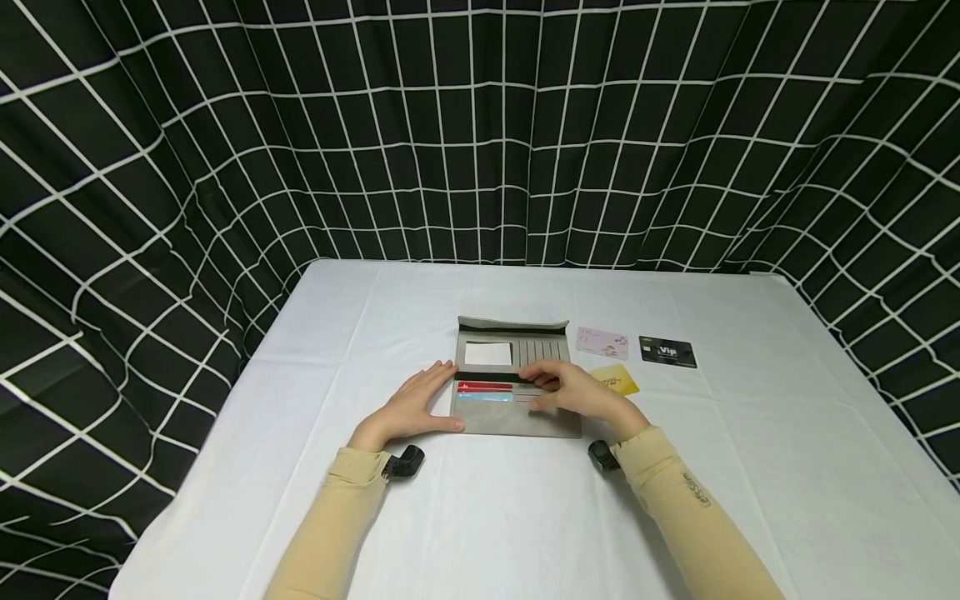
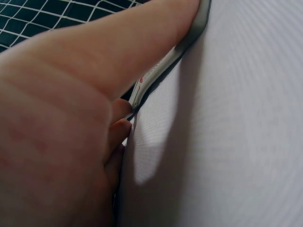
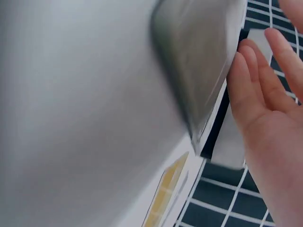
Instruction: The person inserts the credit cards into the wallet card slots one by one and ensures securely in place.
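A grey wallet [image 1: 517, 423] lies unfolded on the white table. Red [image 1: 483, 387] and light blue cards [image 1: 483, 397] sit in the left slots of its near half, and a white card [image 1: 487, 354] shows in the far half. My left hand [image 1: 408, 408] rests at the wallet's left edge, fingers spread, thumb at the near left corner. Over the right side of the wallet is my right hand [image 1: 573, 390], its fingertips [image 1: 532, 368] near the dark fold. In the right wrist view its fingers are fairly straight, thumb apart, with nothing seen between them.
Right of the wallet lie a pink card [image 1: 602, 342], a black card [image 1: 667, 352] marked Vip, and a yellow card [image 1: 618, 379] partly behind the right hand. Black cloth [image 1: 495, 167] with a white grid hangs behind the table [image 1: 480, 517] and at its sides.
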`<state>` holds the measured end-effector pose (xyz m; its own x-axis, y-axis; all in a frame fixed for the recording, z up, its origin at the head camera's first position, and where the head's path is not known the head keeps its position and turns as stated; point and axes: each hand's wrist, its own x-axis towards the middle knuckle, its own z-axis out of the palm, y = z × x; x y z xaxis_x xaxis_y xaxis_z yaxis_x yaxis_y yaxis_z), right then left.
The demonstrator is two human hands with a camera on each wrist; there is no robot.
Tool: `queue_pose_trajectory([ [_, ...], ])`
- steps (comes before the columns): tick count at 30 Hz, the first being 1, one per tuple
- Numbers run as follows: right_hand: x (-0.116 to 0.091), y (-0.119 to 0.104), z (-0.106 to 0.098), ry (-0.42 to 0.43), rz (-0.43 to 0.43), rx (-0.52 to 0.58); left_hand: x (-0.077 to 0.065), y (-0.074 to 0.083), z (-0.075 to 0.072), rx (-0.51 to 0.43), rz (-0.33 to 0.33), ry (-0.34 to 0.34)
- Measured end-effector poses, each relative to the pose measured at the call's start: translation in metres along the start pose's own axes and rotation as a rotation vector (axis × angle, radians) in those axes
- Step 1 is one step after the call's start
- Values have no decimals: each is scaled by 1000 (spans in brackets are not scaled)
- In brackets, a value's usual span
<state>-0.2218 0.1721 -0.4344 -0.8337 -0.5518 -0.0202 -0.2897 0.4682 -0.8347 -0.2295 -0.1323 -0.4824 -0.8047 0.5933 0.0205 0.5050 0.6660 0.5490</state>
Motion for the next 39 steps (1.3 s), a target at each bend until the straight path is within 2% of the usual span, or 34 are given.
queue_pose_trajectory([
  [11,-27,16,-19,34,34,94,0,0,1,0,-8,-3],
  [18,-46,26,-36,62,110,180,1,0,0,5,-7,-5],
  [21,-53,31,-43,70,109,203,1,0,1,5,-9,-7],
  [39,-75,54,-71,182,151,171,1,2,0,-7,-7,-5],
])
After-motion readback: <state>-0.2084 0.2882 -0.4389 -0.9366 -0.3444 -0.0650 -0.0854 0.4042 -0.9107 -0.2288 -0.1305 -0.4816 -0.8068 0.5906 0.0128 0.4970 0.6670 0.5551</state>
